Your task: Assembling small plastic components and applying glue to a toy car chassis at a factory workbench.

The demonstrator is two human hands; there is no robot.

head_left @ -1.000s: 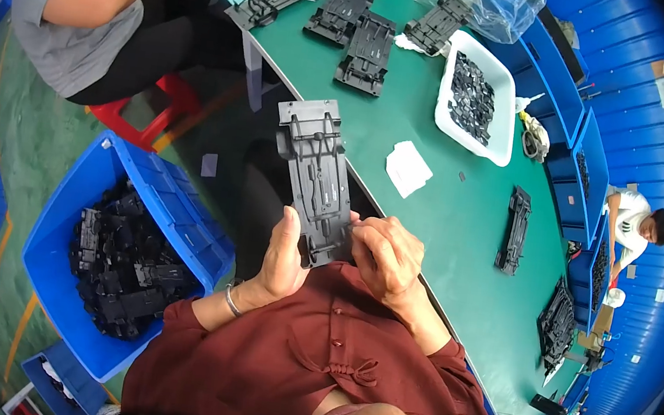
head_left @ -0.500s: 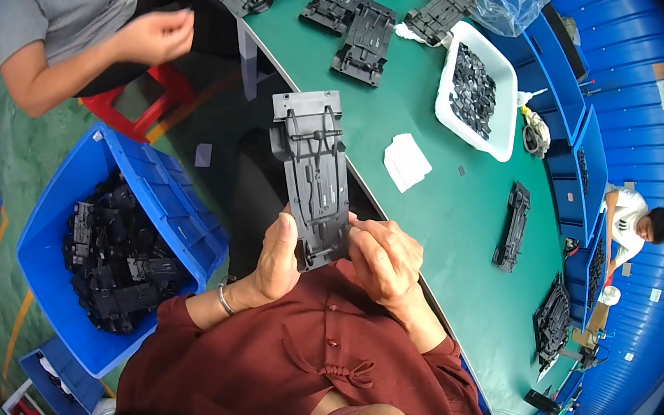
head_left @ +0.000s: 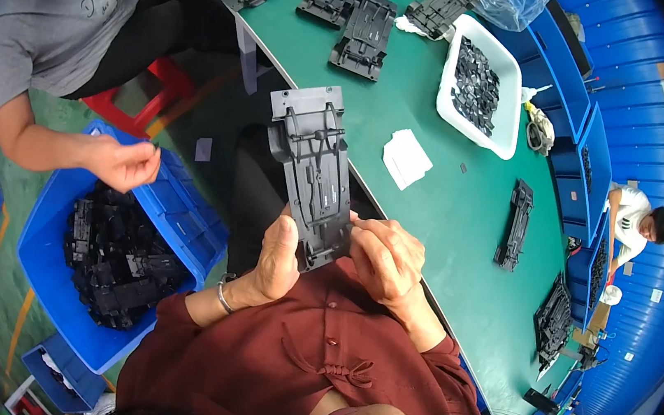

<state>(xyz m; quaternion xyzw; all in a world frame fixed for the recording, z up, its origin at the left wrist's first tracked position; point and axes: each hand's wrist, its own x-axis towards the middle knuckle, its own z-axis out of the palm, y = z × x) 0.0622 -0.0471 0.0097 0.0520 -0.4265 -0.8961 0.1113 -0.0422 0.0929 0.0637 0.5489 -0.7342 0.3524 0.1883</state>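
Note:
A long black plastic model car chassis (head_left: 316,168) is held up in front of my chest, its moulded axle and shaft side facing me. My left hand (head_left: 277,260) is closed on its lower left edge, thumb laid along the side. The fingers of my right hand (head_left: 388,262) are curled and pinched against its lower right edge; whether a small part is between them is hidden. Beyond it on the green table (head_left: 436,237) lies a white paper sheet (head_left: 407,159). Another narrow chassis (head_left: 517,226) rests farther right.
Several chassis (head_left: 365,36) lie at the table's far end. A white tub (head_left: 513,134) of small dark parts stands near blue bins (head_left: 579,184). At left, a blue crate (head_left: 36,250) holds black parts. A co-worker in a grey shirt (head_left: 65,17) sits beside it; another person (head_left: 633,220) is far right.
The co-worker's hand has moved down and nearer, over the blue crate, and a black part now shows in their other hand. My hands and the chassis have barely moved.

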